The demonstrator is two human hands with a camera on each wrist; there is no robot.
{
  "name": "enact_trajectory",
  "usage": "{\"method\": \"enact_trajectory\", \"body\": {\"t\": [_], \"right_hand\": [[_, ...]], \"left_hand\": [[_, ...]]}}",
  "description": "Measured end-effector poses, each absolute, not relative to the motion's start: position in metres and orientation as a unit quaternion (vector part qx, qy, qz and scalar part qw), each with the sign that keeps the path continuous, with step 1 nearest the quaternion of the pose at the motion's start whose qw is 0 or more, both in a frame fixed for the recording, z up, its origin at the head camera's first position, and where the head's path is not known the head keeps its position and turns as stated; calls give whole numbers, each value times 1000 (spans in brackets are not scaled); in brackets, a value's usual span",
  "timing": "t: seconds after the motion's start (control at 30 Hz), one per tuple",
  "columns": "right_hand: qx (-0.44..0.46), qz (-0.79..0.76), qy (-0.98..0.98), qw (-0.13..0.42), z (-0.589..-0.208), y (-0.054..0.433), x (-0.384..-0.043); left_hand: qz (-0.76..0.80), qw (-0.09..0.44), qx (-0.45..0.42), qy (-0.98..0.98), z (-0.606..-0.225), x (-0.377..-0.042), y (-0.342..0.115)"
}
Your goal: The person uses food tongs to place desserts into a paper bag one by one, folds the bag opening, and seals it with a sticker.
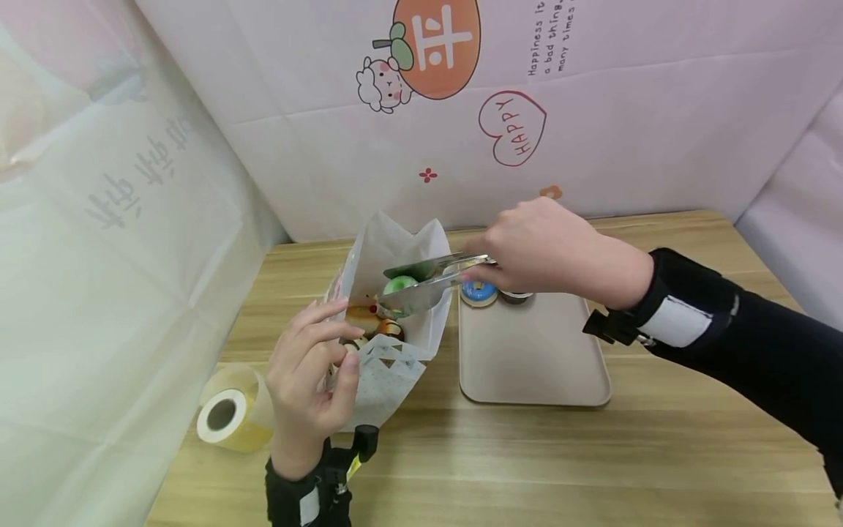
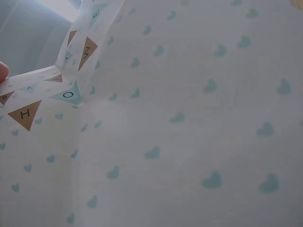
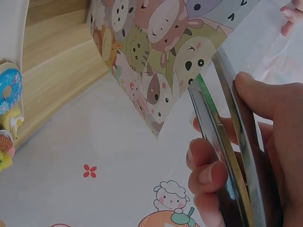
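My right hand (image 1: 543, 245) grips metal tongs (image 1: 421, 296), whose blades reach over the mouth of a white paper bag (image 1: 388, 384). Between the blades is a small green donut (image 1: 398, 284). Inside the bag lie a tan bread-like piece (image 1: 362, 318) and a brown striped piece (image 1: 391, 329), partly hidden. At the bag's left rim is my left hand (image 1: 309, 373), its fingers spread loosely over the opening. One fingertip (image 2: 3, 72) shows by the rim in the left wrist view. Animal faces cover the bag's outside (image 3: 165, 42) in the right wrist view.
Right of the bag is a beige tray (image 1: 533, 359) with a blue donut (image 1: 478, 293) and a dark cup-shaped piece (image 1: 516, 297) near its back edge. A roll of clear tape (image 1: 253, 421) sits left of my left hand. Printed cloth (image 1: 316, 146) hangs behind the wooden table (image 1: 494, 468).
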State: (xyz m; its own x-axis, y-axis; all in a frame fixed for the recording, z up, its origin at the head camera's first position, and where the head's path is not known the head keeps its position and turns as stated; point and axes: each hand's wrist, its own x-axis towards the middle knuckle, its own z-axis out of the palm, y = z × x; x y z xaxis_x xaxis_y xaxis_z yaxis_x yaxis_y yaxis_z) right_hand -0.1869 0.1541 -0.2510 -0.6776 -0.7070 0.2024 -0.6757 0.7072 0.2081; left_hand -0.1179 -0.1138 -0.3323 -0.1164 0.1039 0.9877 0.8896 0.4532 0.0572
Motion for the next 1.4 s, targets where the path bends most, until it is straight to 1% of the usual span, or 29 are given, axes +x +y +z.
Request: {"method": "enact_trajectory", "body": {"t": [0.17, 0.53, 1.0, 1.4], "right_hand": [[372, -70, -921, 89, -249, 146, -189], [375, -104, -919, 64, -247, 130, -191], [391, -104, -913, 60, -255, 118, -196], [403, -83, -908, 79, -260, 110, -196]], "left_hand": [[-360, 547, -382, -653, -331, -118, -113], [-356, 547, -379, -656, -331, -117, -113], [-356, 547, -382, -654, -330, -117, -113], [-353, 546, -384, -656, -330, -117, -114]]}}
